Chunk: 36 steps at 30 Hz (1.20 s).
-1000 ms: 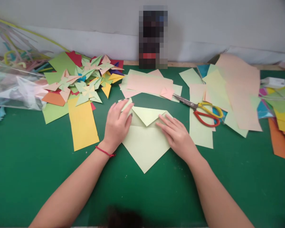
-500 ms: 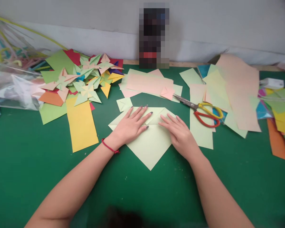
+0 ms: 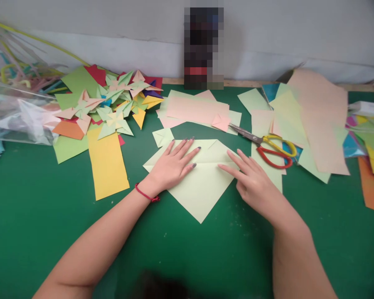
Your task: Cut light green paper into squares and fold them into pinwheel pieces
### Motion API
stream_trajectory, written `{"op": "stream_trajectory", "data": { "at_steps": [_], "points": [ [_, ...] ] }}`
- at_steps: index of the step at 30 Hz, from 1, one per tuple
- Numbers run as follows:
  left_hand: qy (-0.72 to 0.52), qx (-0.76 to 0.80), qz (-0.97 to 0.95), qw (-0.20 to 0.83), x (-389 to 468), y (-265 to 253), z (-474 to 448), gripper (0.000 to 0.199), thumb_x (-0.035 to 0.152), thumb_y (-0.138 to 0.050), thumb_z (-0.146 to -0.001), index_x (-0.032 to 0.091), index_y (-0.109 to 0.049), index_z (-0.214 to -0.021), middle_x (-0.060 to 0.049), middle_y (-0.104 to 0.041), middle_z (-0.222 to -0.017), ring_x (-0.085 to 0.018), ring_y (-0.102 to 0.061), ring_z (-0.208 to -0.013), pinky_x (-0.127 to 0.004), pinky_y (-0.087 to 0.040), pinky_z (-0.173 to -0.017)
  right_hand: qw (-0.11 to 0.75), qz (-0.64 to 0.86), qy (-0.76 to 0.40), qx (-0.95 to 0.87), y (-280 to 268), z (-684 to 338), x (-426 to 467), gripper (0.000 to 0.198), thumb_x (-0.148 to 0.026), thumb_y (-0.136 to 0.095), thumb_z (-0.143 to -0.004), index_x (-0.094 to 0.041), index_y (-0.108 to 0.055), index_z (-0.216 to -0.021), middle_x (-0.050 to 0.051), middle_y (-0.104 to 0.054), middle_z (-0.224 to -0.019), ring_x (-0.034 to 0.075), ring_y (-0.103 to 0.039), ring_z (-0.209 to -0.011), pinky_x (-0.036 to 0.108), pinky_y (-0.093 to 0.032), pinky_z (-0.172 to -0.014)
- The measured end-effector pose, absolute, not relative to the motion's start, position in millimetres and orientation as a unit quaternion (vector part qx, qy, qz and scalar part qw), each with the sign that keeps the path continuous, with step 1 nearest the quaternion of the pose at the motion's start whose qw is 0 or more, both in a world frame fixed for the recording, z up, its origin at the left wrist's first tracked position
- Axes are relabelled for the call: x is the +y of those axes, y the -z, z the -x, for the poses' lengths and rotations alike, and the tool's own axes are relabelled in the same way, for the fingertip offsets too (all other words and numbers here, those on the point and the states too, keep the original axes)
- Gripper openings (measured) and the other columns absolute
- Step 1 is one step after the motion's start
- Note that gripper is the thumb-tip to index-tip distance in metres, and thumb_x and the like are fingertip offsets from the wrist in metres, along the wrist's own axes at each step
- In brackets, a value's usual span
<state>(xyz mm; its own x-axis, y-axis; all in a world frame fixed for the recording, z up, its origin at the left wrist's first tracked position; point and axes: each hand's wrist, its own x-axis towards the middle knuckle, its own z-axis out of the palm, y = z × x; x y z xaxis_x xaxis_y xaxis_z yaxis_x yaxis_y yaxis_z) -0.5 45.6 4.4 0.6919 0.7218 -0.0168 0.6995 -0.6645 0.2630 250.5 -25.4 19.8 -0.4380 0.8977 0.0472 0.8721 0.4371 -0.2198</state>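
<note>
Fingers spread, the left hand (image 3: 170, 169) lies flat on the paper (image 3: 200, 193) on the tabletop (image 3: 187, 257); the right hand (image 3: 254, 180), fingers parted, grips nothing over its right side. Uneven pressure could skew the crease (image 3: 207, 163).

Papercraft workspace: scissors (image 3: 259, 140), folded shapes (image 3: 116, 121).

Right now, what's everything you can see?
Folded sheet: 1, pale green, middle
Small folded paper: 1, pale green, beyond folded sheet
Scissors: 1, red-and-yellow handles, right
Wide strip: 1, yellow, left
Folded shapes: several, mixed, back left
Loose papers: many, mixed, back, both sides
Plastic: 1 large piece, clear, far left
Thin stems: many, mixed, back left
Block: 1, white, far right
Pixelated object: 1, dark, back middle
Table: 1, green, underneath
Wall: 1, grey, behind
Bracelet: 1, red, left wrist
Left hand: 1, on folded sheet
Right hand: 1, folded sheet's right side
</note>
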Motion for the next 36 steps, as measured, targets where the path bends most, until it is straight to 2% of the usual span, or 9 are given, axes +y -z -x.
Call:
{"op": "stream_trajectory", "data": {
  "at_steps": [8, 11, 14, 21, 25, 31, 36],
  "points": [
    [-0.029, 0.402, -0.905, 0.131, 44.6, -8.4, 0.6, 0.048, 0.028, -0.023, -0.094, 0.025, -0.024, -0.141, -0.002, -0.013, -0.151, -0.02, -0.013, -0.138, -0.044, -0.011, -0.112, 0.075, 0.506, -0.096, -0.854, -30.9, -248.0, -28.9, 0.047, -0.012, -0.046, -0.084, -0.025, -0.044, -0.13, 0.005, -0.022, -0.149, 0.028, -0.014, -0.137, 0.052, -0.027, -0.107],
    [-0.026, 0.4, -0.907, 0.131, 44.7, -8.7, 0.7, 0.049, 0.025, -0.025, -0.092, 0.025, -0.023, -0.141, -0.002, -0.013, -0.152, -0.02, -0.013, -0.138, -0.044, -0.011, -0.112, 0.079, 0.489, -0.119, -0.86, -32.6, -246.1, -28.0, 0.041, -0.018, -0.049, -0.085, -0.026, -0.05, -0.125, 0.004, -0.023, -0.149, 0.027, -0.016, -0.137, 0.052, -0.026, -0.108],
    [-0.028, 0.397, -0.908, 0.129, 44.9, -8.3, 0.9, 0.05, 0.024, -0.026, -0.092, 0.025, -0.023, -0.142, -0.002, -0.012, -0.152, -0.02, -0.013, -0.138, -0.044, -0.011, -0.112, 0.094, 0.471, -0.136, -0.866, -31.8, -244.8, -27.5, 0.031, -0.018, -0.047, -0.087, -0.028, -0.058, -0.115, 0.001, -0.031, -0.146, 0.025, -0.023, -0.135, 0.05, -0.027, -0.108],
    [-0.039, 0.39, -0.911, 0.125, 44.6, -7.7, 1.0, 0.049, 0.023, -0.028, -0.091, 0.025, -0.025, -0.141, -0.004, -0.009, -0.152, -0.02, -0.012, -0.138, -0.044, -0.01, -0.112, 0.148, 0.465, -0.22, -0.845, -29.7, -238.1, -26.6, 0.019, -0.028, -0.052, -0.086, -0.027, -0.066, -0.098, 0.001, -0.053, -0.129, 0.022, -0.044, -0.124, 0.043, -0.036, -0.103],
    [-0.04, 0.389, -0.91, 0.14, 45.5, -7.6, 2.8, 0.049, 0.025, -0.026, -0.092, 0.022, -0.024, -0.141, -0.006, -0.009, -0.152, -0.021, -0.011, -0.138, -0.044, -0.009, -0.112, 0.209, 0.497, -0.269, -0.798, -28.1, -228.4, -25.1, 0.015, -0.025, -0.051, -0.087, -0.023, -0.065, -0.087, 0.004, -0.061, -0.114, 0.019, -0.053, -0.11, 0.036, -0.043, -0.095],
    [-0.037, 0.385, -0.911, 0.144, 46.2, -7.1, 3.2, 0.049, 0.026, -0.027, -0.093, 0.023, -0.024, -0.141, -0.006, -0.009, -0.152, -0.02, -0.009, -0.139, -0.044, -0.009, -0.112, 0.245, 0.547, -0.307, -0.739, -24.6, -212.5, -23.9, 0.014, -0.028, -0.049, -0.088, -0.02, -0.058, -0.081, 0.006, -0.061, -0.086, 0.018, -0.056, -0.084, 0.033, -0.046, -0.077],
    [-0.044, 0.392, -0.91, 0.127, 44.4, -5.6, 1.6, 0.049, 0.026, -0.028, -0.092, 0.025, -0.024, -0.141, -0.005, -0.01, -0.152, -0.021, -0.013, -0.138, -0.045, -0.011, -0.112, 0.226, 0.516, -0.373, -0.737, -31.7, -211.1, -24.7, 0.015, -0.032, -0.05, -0.087, -0.021, -0.06, -0.083, 0.006, -0.063, -0.088, 0.018, -0.058, -0.085, 0.034, -0.047, -0.078]
  ]
}}
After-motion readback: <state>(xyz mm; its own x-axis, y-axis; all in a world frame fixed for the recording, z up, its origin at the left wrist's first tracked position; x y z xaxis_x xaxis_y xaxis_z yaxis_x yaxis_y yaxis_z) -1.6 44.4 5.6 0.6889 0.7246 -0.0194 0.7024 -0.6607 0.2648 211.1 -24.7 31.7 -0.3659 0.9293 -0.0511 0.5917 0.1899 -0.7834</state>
